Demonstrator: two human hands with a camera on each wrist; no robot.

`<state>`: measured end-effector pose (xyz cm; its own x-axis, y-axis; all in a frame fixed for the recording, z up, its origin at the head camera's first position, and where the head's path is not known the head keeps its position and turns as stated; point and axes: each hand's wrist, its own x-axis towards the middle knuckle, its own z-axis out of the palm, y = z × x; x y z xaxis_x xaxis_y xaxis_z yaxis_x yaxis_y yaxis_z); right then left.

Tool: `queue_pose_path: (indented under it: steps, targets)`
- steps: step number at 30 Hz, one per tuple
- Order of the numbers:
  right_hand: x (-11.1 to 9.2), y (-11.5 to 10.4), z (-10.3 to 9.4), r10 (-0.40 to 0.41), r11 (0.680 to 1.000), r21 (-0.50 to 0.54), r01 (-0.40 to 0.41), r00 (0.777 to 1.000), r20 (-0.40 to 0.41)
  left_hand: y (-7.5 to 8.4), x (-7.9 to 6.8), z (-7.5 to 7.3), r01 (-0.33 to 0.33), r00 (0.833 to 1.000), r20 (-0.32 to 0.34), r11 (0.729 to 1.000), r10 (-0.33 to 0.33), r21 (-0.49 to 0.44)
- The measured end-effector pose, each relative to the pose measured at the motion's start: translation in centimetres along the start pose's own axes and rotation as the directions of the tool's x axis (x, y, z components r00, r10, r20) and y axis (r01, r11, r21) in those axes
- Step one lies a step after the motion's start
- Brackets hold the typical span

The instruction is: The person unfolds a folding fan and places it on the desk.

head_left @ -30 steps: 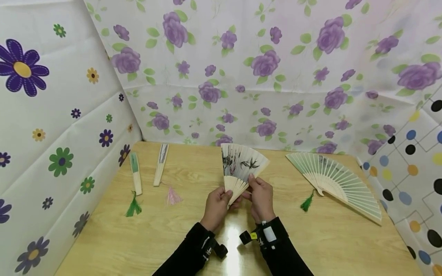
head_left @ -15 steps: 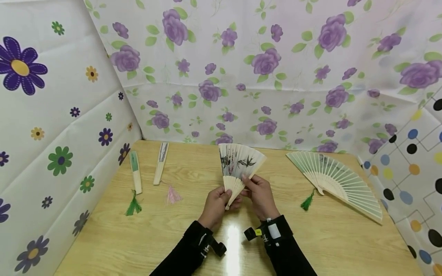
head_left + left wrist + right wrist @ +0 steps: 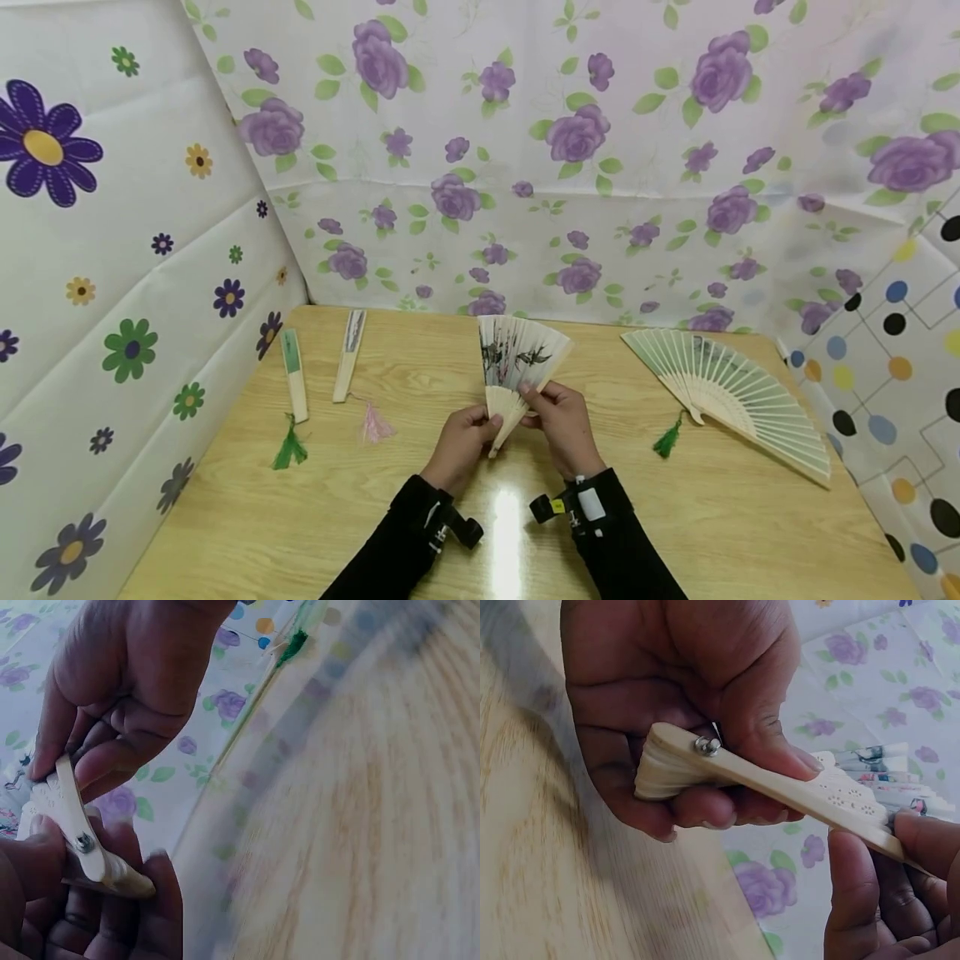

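A partly spread folding fan [image 3: 520, 354], pale with a dark ink-style picture, is held over the middle of the table. My left hand [image 3: 460, 443] grips its narrow base, thumb on top and fingers beneath, beside the metal rivet [image 3: 706, 746] in the right wrist view. With thumb and fingers, my right hand [image 3: 564, 423] pinches the fan's right outer stick higher up. In the left wrist view that stick [image 3: 69, 796] stands apart from the folded ribs. The right wrist view shows cut-out flowers on the wooden ribs [image 3: 847, 801].
Two closed fans lie at the left, one with a green tassel [image 3: 289, 446], the other [image 3: 349, 358] with a pink tassel [image 3: 375, 423]. A widely opened green fan [image 3: 738, 400] with a green tassel [image 3: 667, 439] lies at the right. Patterned cloth [image 3: 480, 150] surrounds the wooden table [image 3: 300, 533].
The fan's spread has narrowed slightly, its right edge moving left. My right hand has slid a little lower along it, and my left forearm has shifted slightly left.
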<state>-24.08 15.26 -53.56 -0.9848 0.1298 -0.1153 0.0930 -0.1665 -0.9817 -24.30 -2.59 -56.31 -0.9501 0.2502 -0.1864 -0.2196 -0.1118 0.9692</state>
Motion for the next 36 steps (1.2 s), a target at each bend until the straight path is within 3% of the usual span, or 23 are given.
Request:
queue_pose_path:
  steps: [12, 19, 27, 36]
  targets:
    - [-0.24, 0.37, 0.15, 0.02, 0.999, 0.025, -0.02, 1.0, -0.01, -0.13, -0.34, -0.54, 0.097, 0.993, 0.07, 0.991, -0.091, -0.088]
    - [-0.39, 0.13, 0.25, 0.022, 1.0, 0.021, -0.021, 0.999, -0.038, 0.0, -0.43, -0.4, 0.091, 0.994, 0.067, 0.991, -0.085, -0.097]
    - [-0.35, 0.18, 0.9, 0.001, 0.998, 0.059, 0.007, 0.991, -0.134, 0.19, -0.35, -0.06, 0.075, 0.997, 0.029, 0.985, -0.071, -0.158]
    - [-0.45, -0.04, 0.89, -0.032, 0.999, 0.038, 0.036, 0.993, -0.112, 0.23, -0.38, 0.01, 0.064, 0.998, 0.021, 0.982, -0.062, -0.176]
